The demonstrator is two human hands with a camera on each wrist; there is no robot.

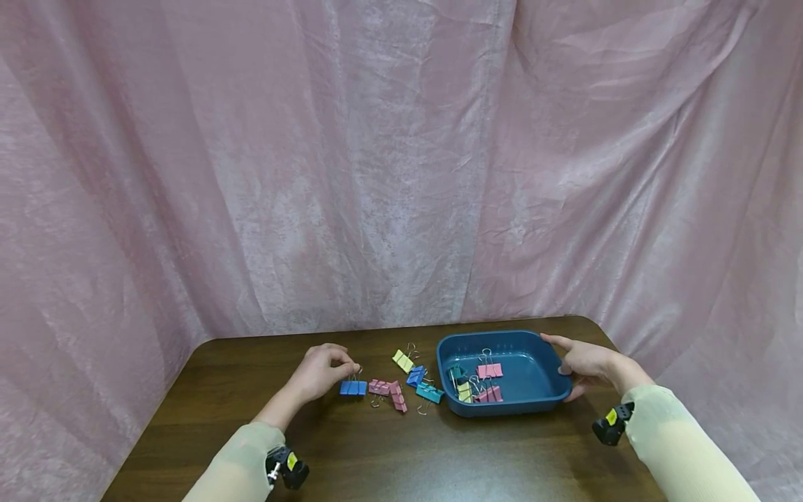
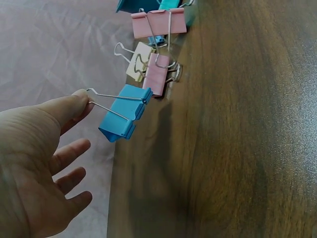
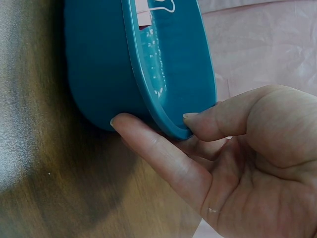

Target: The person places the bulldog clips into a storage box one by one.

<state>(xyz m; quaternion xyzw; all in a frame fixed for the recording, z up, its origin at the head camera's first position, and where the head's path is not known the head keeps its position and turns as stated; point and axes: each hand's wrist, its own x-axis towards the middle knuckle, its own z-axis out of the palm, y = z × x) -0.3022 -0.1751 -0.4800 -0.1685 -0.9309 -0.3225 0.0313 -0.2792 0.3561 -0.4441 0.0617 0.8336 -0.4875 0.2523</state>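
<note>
Apparently at the pick-up step: pinching a blue binder clip (image 1: pixel 353 388) by its wire handle with the left hand (image 1: pixel 320 373), left of the tray (image 1: pixel 508 409); hard to tell if clear of the tabletop (image 1: pixel 389 453). Likely needing next to carry it past the loose clips (image 1: pixel 398 397) and over the tray's left wall before letting go. Gripping the tray's right end with the right hand (image 1: pixel 590 364), thumb inside the rim, perhaps to steady. Bending the left hand's remaining fingers loosely, off the clip.

Tray (image 1: pixel 530 373): glossy plastic. Clip handles (image 2: pixel 119 97): shiny metal. Tabletop (image 1: pixel 376 453): grained wood. Curtain (image 1: pixel 401 167): velvety cloth.
</note>
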